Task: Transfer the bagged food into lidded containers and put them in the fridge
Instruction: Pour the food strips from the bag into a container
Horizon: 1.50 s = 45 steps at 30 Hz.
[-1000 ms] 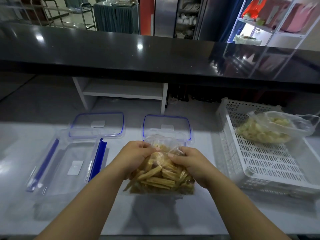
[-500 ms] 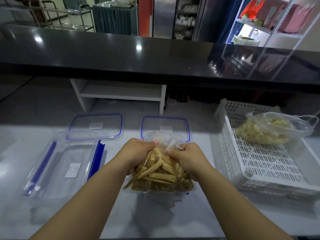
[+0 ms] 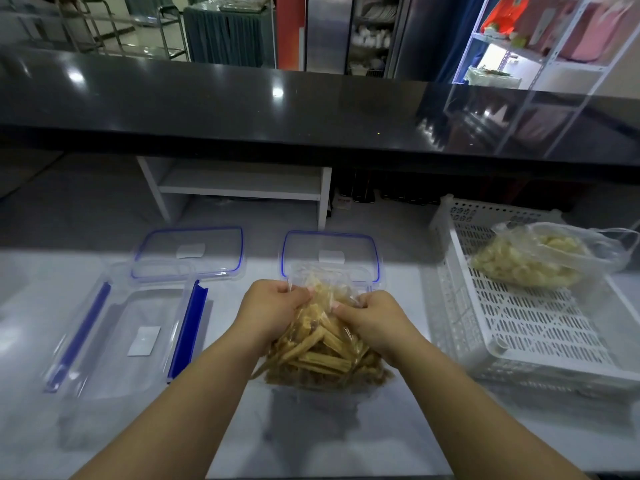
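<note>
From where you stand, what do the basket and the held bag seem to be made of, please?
The basket looks like rigid white plastic, matte, moulded with slotted holes. The bag seems thin clear plastic film: glossy, crinkled, food sticks showing through.

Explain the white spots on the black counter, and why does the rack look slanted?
Head view: the glossy black counter reflects lights as glare spots; the wide-angle lens tilts the metal rack near the frame's edge; the bag of brown sticks throws a soft shadow on the white worktop.
</note>
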Motion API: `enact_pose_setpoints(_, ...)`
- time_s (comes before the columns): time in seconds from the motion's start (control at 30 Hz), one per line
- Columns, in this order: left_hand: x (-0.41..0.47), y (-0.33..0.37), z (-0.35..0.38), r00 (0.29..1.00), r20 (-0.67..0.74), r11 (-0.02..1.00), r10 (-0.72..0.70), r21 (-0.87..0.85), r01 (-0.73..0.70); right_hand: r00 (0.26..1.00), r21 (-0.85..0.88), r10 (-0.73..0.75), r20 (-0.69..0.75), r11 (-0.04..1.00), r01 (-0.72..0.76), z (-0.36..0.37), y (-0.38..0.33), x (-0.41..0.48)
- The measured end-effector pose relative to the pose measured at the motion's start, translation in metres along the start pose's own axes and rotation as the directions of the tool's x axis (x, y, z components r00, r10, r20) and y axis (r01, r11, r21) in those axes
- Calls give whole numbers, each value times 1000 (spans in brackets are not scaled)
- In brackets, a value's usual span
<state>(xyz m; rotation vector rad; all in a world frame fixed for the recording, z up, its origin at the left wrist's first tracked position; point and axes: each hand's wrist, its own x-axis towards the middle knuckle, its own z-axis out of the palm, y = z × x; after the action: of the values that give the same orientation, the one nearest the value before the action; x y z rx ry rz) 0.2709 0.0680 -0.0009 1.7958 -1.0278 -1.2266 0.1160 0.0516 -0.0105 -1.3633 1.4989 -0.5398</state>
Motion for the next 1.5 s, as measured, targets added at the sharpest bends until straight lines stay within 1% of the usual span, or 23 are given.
enact_pose_setpoints(0.07, 2, -1, 0, 1000, -12, 1000, 0, 18, 0, 996, -33, 17, 92, 999, -14, -6, -2, -1)
enact_pose_setpoints(0.13, 3, -1, 0, 1000, -20, 999, 11, 45, -10, 982, -81, 8, 189, 997, 8, -14, -5, -5)
enact_pose_setpoints(0.23, 4, -3, 0, 1000, 2, 997, 24, 73, -24, 932, -105, -28, 361, 992, 70, -28, -11, -14)
enact_pose_setpoints(0.3, 5, -5, -2, 999, 26, 995, 26, 91, -29, 900, -188, -14, 435, 976, 106, -32, -12, -17)
enact_pose_setpoints(0.37, 5, -5, -4, 998, 57, 994, 31, 101, -36, 891, -360, 1, 454, 915, 182, -30, -14, -18)
enact_pose_setpoints(0.4, 5, -5, -4, 997, 72, 994, 32, 102, -39, 898, -431, 2, 440, 878, 209, -27, -13, -16)
enact_pose_setpoints(0.47, 4, -4, -6, 992, 121, 996, 27, 79, -37, 928, -478, -14, 373, 854, 205, -22, -11, -13)
enact_pose_setpoints(0.5, 4, -2, -8, 987, 161, 999, 22, 43, -29, 936, -462, -22, 350, 866, 193, -21, -9, -11)
enact_pose_setpoints(0.63, 5, -4, -22, 938, 344, 985, 41, -174, 20, 949, -279, -52, 310, 949, 143, -27, -1, -8)
enact_pose_setpoints(0.7, 4, -5, -26, 915, 400, 972, 60, -234, 39, 965, -196, -59, 255, 974, 111, -29, -1, -8)
enact_pose_setpoints(0.73, 4, -5, -27, 912, 406, 964, 62, -260, 50, 972, -140, -57, 227, 986, 90, -31, -1, -8)
enact_pose_setpoints(0.8, 5, -3, -28, 917, 396, 949, 47, -303, 82, 982, -32, -50, 185, 998, 57, -34, -1, -7)
enact_pose_setpoints(0.87, 5, 0, -28, 920, 392, 944, 9, -307, 122, 982, 35, -61, 177, 998, 56, -37, -4, -7)
enact_pose_setpoints(1.03, 3, 9, -18, 944, 322, 941, -71, -293, 171, 987, 79, -29, 160, 997, 16, -44, -5, -3)
enact_pose_setpoints(1.13, 2, 10, -12, 936, 333, 938, -112, -277, 211, 990, 134, -22, 142, 991, 3, -49, -4, -1)
enact_pose_setpoints(1.2, 1, 12, -8, 934, 337, 934, -122, -280, 223, 992, 151, -23, 124, 989, 4, -49, -3, -1)
enact_pose_setpoints(1.27, 0, 13, -5, 945, 307, 936, -110, -287, 202, 994, 181, -20, 108, 983, 0, -48, -1, 0)
enact_pose_setpoints(1.33, 1, 15, -5, 963, 254, 941, -85, -298, 162, 991, 236, -32, 128, 972, 1, -49, 2, 1)
enact_pose_setpoints(1.4, 5, 14, -6, 975, 204, 938, -88, -311, 149, 982, 263, -20, 189, 964, -31, -52, 4, 2)
enact_pose_setpoints(1.5, 6, 13, -8, 980, 161, 953, -116, -259, 156, 962, 184, 10, 274, 981, -63, -53, 5, 4)
